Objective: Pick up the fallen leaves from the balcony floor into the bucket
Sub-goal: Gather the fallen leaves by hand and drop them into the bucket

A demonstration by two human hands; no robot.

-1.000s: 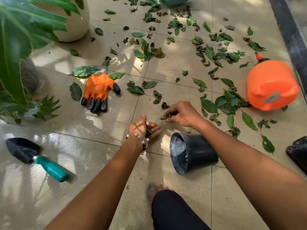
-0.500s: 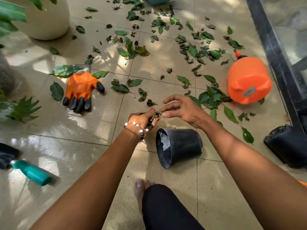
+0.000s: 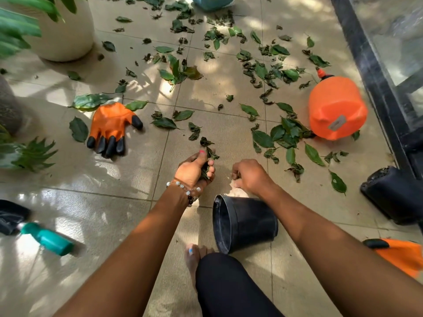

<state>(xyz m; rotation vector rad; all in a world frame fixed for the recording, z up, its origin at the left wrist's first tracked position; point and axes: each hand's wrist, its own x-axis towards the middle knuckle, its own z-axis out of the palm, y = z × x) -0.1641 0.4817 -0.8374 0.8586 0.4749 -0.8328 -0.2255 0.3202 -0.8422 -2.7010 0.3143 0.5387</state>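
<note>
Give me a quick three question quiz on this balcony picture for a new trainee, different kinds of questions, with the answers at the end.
1. True or false: the black bucket stands upright on the floor.
2. What does the left hand hold?
A. a bunch of leaves
B. the orange glove
C. the trowel
3. Fill in: the orange glove with black fingertips lies on the tiles to the ______ of the left hand.

Key
1. False: the bucket lies on its side, its mouth towards the left.
2. A: its fingers curl round the leaves.
3. Left. The right hand is curled just above the bucket; what it holds, if anything, cannot be seen.
</note>
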